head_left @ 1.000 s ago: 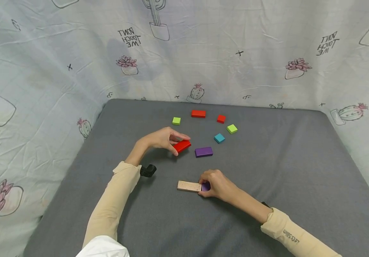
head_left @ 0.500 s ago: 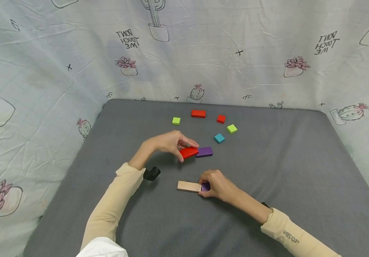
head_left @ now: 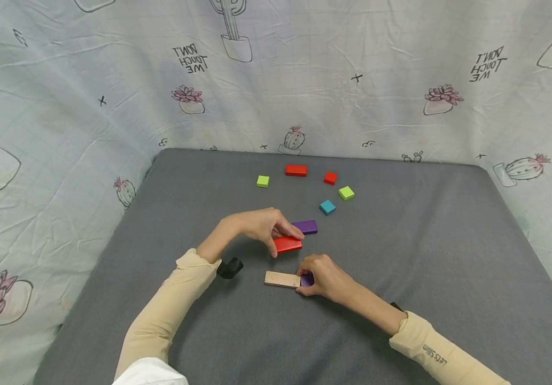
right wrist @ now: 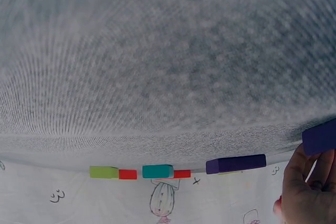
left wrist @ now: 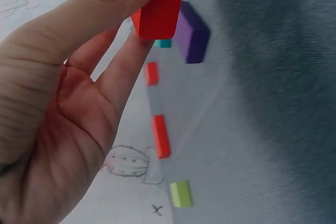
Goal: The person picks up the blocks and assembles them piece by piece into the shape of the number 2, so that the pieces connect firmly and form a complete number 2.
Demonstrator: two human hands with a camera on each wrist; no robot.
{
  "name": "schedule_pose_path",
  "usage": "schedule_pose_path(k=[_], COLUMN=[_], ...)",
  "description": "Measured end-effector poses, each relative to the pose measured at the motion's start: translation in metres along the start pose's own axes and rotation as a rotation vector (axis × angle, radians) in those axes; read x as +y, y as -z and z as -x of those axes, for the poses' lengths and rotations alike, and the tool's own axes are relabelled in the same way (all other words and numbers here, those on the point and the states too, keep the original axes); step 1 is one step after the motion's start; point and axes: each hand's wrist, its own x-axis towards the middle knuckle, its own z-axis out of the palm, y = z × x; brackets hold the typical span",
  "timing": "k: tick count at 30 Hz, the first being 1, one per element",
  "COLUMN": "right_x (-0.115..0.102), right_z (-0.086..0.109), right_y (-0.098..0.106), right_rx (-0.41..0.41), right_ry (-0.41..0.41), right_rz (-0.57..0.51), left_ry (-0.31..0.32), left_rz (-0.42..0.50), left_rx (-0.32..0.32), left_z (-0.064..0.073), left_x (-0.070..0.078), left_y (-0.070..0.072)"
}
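My left hand [head_left: 262, 224] grips a long red block [head_left: 288, 244] between thumb and fingers, above the cloth. Just behind that block lies a purple block [head_left: 308, 227], partly covered by the fingers. In the left wrist view the red block [left wrist: 164, 11] is cut off by the top edge. Lower down, my right hand [head_left: 327, 279] pinches a purple block [head_left: 306, 279] against the right end of a plain wooden block [head_left: 282, 279]. The fingers hide part of that purple block; the right wrist view shows another part of it [right wrist: 320, 137].
Toward the back of the grey table [head_left: 425, 240] lie a red block [head_left: 296, 170], a small red block [head_left: 331, 178], two green blocks [head_left: 263, 182] and a blue block [head_left: 327, 207]. A patterned white cloth [head_left: 328, 107] hangs behind.
The left hand has carried the red block right and toward the near side, from left of the far purple block to just in front of it. My right hand has stayed in place.
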Motion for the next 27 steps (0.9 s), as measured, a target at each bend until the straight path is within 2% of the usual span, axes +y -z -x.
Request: schedule_pose_path(k=[8,15,22,27], right_x=[-0.001,-0.001,0.0,0.001], right_z=[0.0,-0.001,0.0,0.001], right_y=[0.001,0.001,-0.001,-0.002], right_rx=[-0.009,-0.001,0.004,-0.001], right_ry=[-0.011,-0.007,0.003,-0.003], right_rz=[0.001,0.012,0.001,-0.001], left_ry=[0.02,0.022,0.068,0.03], left_rz=[-0.003,-0.016,-0.062,-0.045], left_rx=[-0.058,-0.071,-0.075,-0.067], left_z=[-0.007,-0.012,-0.012,-0.011], left_x=[-0.006,-0.01,-0.02,-0.025], left_y=[-0.011,-0.015,-0.023,-0.027])
